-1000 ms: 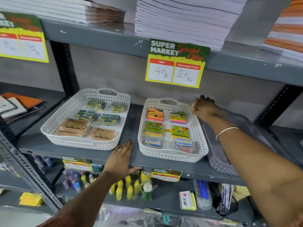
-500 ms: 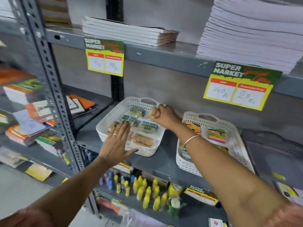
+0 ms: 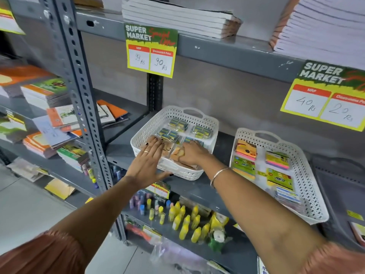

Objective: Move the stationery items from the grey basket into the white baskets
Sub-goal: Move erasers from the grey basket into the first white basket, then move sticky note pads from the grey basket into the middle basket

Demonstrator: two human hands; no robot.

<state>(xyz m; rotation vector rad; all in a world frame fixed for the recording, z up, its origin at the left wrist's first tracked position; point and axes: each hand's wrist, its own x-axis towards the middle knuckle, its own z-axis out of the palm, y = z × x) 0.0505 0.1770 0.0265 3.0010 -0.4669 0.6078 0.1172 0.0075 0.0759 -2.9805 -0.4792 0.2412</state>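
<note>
Two white baskets stand on the grey middle shelf. My right hand point(image 3: 194, 155) is inside the left white basket point(image 3: 177, 175), shut on a tan packet point(image 3: 178, 153) low at its front. My left hand point(image 3: 146, 165) lies open over that basket's front left corner, with its fingertips on other tan packets. Small blue-green boxes point(image 3: 200, 131) fill the back of this basket. The right white basket point(image 3: 308, 175) holds sticky-note pads point(image 3: 276, 160) and small packs. The grey basket point(image 3: 339, 186) sits at the far right, partly cut off by the frame edge, and I cannot see what is in it.
A perforated steel post point(image 3: 79, 91) stands left of the baskets. Notebook stacks point(image 3: 177, 18) lie on the shelf above, which carries price tags point(image 3: 151, 51). Yellow glue bottles point(image 3: 183, 220) stand on the shelf below. Books fill the left-hand shelves.
My right hand came from the grey basket across to the left white basket with the tan packet and has lowered it inside. My left hand rose from the shelf edge onto that basket. The view swung left.
</note>
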